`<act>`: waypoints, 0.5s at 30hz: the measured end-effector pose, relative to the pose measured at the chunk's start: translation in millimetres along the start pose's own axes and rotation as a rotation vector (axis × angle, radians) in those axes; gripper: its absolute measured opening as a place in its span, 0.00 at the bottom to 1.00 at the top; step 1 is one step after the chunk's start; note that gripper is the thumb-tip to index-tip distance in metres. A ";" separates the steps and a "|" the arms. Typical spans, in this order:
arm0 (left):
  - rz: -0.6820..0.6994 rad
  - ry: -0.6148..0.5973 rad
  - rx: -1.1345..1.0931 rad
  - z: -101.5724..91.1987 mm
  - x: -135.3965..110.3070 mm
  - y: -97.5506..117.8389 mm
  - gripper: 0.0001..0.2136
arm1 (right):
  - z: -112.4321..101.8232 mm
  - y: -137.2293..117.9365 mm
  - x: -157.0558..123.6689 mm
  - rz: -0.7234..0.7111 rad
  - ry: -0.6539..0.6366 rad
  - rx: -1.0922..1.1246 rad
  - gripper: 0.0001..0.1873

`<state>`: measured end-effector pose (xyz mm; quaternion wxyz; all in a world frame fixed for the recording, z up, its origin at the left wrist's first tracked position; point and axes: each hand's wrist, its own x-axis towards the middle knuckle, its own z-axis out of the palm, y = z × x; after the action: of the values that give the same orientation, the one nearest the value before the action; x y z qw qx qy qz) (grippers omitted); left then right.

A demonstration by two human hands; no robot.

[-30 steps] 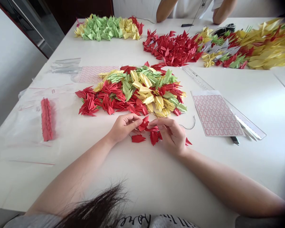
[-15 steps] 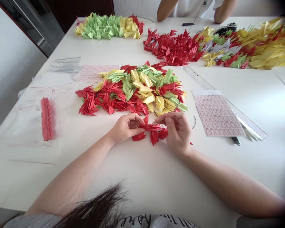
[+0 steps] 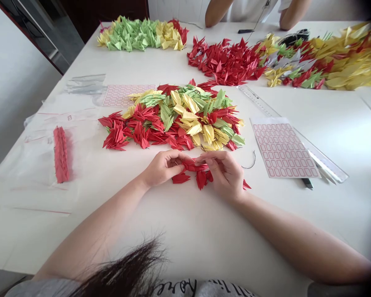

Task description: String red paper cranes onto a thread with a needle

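Just in front of the mixed pile, my left hand [image 3: 165, 168] is closed in a pinch on a red folded paper crane [image 3: 190, 166]. Close against it, my right hand [image 3: 225, 173] pinches a thin needle, which is mostly hidden by the fingers. A dark thread [image 3: 251, 166] curls on the table to the right of that hand. Several more red paper cranes lie under and beside my hands, including one near the left fingers [image 3: 181, 178] and another below the gap between the hands [image 3: 200, 180]. My right hand partly covers some of them.
Behind my hands lies a pile of red, yellow and green cranes [image 3: 188, 117]. A label sheet [image 3: 284, 148] overlaps a clear ruler [image 3: 330, 167] at right. Plastic bags [image 3: 34, 165] and a packed red bundle [image 3: 61, 154] lie left. Across the table, a person's arms [image 3: 216, 12] rest near more piles.
My right hand has moved left, up against the red crane in my left hand. More of the dark thread and a red crane at the right now show.
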<state>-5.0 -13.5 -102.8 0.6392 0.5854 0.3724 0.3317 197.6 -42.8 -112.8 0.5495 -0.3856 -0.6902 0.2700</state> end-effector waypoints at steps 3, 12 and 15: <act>0.004 0.012 0.002 -0.3 0.0 0.1 0.11 | 0.1 -0.5 0.1 0.027 -0.024 -0.012 0.08; -0.025 0.043 0.014 1.3 -0.3 1.0 0.13 | 1.4 -0.4 2.3 0.171 -0.025 0.160 0.06; -0.027 0.039 0.015 1.2 -0.4 1.5 0.12 | 1.2 -1.2 3.3 0.196 -0.027 0.191 0.07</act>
<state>-4.2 -14.3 -101.2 0.6317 0.5786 0.3952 0.3318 195.8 -40.6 -110.4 0.5452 -0.3936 -0.6278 0.3921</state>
